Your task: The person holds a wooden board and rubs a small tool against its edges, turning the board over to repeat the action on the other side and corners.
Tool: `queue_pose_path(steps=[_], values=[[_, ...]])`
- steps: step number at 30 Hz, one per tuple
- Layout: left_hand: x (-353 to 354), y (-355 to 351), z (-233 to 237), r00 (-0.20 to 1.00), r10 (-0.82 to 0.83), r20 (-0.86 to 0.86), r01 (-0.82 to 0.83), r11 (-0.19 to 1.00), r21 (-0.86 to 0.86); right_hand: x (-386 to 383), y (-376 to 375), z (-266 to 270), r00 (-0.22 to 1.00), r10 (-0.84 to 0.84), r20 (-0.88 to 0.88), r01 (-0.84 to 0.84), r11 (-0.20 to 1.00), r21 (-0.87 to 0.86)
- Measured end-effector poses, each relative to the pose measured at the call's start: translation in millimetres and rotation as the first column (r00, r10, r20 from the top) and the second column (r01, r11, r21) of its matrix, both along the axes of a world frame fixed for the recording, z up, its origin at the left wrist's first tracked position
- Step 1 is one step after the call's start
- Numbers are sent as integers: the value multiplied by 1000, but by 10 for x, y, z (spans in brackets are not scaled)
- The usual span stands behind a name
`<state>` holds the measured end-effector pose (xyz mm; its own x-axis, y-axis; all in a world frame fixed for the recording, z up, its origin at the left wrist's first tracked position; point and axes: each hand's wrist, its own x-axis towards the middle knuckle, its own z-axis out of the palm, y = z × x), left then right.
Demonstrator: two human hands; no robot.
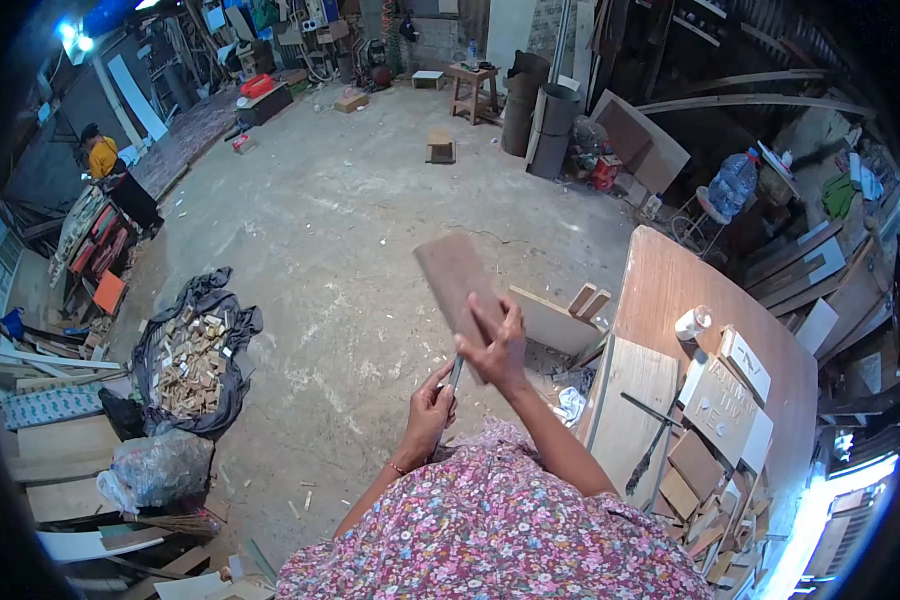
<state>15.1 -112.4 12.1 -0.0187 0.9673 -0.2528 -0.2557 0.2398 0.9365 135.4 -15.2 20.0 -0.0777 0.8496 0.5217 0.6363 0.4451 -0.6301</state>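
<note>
From the head camera, the workbench [670, 280] stands at the right, and both hands are raised just to its left, above the concrete floor [340, 230]. The right hand [495, 345] clamps the lower end of a flat wooden board [457, 275], fingers pressed against its face and thumb behind, so the board stands tilted with its upper end leaning away from the workbench. The left hand [430, 405], a little lower and further from the workbench, is curled tight round a thin metal tool [455, 372] whose tip reaches up to the board's bottom edge; whether it touches is unclear. On the workbench lie a roll of tape [692, 322], a lettered panel [722, 405] and stacked offcuts [695, 465]. Well left of the workbench, a dark sheet [205, 300] holds a heap of small wood blocks [192, 362]. Far beyond it, another person in a yellow top [103, 157] stands beside racks
</note>
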Motion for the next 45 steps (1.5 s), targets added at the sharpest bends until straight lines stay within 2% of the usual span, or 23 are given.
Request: queue_pose_path(steps=[1,3,5,7,8,11,13,15,18,21,23,25,27,28,31,33,34,35,39,41,43,45], values=[[-16,36,-13,1000,-3,0,3,1000,6,-21,-89,-29,1000,-3,0,3,1000,6],[-64,87,-72,996,79,36,-78,997,-13,-63,-294,-107,984,176,27,-175,984,-22],[-58,96,-76,996,92,-1,-92,996,-8,-54,-289,-70,980,187,61,-188,982,19],[-3,47,-26,986,52,157,-47,998,-37,-25,-151,-75,995,98,-28,-97,995,18],[6,28,6,988,-12,152,11,1000,8,-13,-30,-84,993,50,-105,-48,999,26],[16,16,21,998,-38,57,38,999,4,29,78,-3,990,-3,-143,10,999,46],[12,38,-22,996,-37,83,35,999,31,14,-12,-51,990,-4,-143,11,999,47],[22,48,-31,991,64,120,-63,998,-15,-30,-215,-113,995,81,-57,-79,996,27],[28,53,-17,993,45,105,-45,999,-5,3,-229,-129,992,113,-48,-110,992,63],[44,52,-21,996,6,92,-7,1000,10,39,10,-48,984,95,-149,-86,994,64],[68,27,-7,992,-48,116,44,998,36,62,107,51,978,0,-207,10,999,48],[46,49,-62,992,-60,109,54,997,49,46,50,25,986,-4,-166,20,996,92],[40,87,-92,998,30,50,-30,1000,2,3,-139,-57,993,72,-89,-70,997,29],[27,107,-112,998,29,49,-29,1000,-6,-12,-231,-75,995,100,-16,-99,993,70],[18,72,-141,999,26,38,-27,999,25,23,-224,16,994,106,15,-107,993,56],[48,94,-52,997,-15,-69,17,1000,23,59,19,32,998,65,-2,-64,993,99],[59,73,-41,999,-45,-1,45,998,47,83,139,21,992,25,-126,-19,999,46],[67,66,-27,999,-49,-2,49,997,53,102,183,3,969,-20,-248,14,1000,-24],[49,100,-48,995,-84,50,83,996,24,100,27,-8,995,-20,-103,25,998,54],[39,146,-93,994,-4,107,8,1000,-30,53,-175,-39,999,-8,51,3,996,88],[37,167,-90,993,-25,116,28,999,-29,61,-188,-21,999,30,44,-34,995,92],[51,162,-77,973,0,233,11,999,-46,57,-89,8,1000,-4,-1,4,997,81]])
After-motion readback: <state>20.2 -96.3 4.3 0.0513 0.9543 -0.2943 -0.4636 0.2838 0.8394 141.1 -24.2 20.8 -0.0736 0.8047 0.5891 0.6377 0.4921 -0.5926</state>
